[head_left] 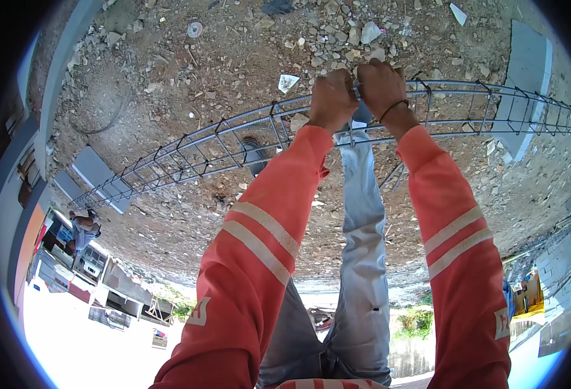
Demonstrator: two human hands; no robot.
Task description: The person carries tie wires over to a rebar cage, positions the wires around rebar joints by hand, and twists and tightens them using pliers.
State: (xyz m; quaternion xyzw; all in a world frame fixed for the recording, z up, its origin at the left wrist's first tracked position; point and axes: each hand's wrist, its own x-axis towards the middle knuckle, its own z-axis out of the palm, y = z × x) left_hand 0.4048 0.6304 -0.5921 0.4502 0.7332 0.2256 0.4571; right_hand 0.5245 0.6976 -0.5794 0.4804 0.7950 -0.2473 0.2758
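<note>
A long rebar cage (201, 152) of steel bars and square stirrups lies across the view, curved by the lens. My left hand (333, 100) is closed at the cage's upper bar, knuckles up. Close beside it, my right hand (383, 94) is closed at the same bar, with a dark band around the wrist. Whether the fingers also grip a stirrup or a tie is hidden. My shoes show below the cage, one shoe (253, 155) to the left and the other partly behind my hands.
Dirt and loose stones (337, 32) cover the ground. A grey panel (522, 84) lies under the cage at right, another grey panel (101, 178) under its left end. A person (84, 227) is near that left end. A wall (46, 117) runs along the left.
</note>
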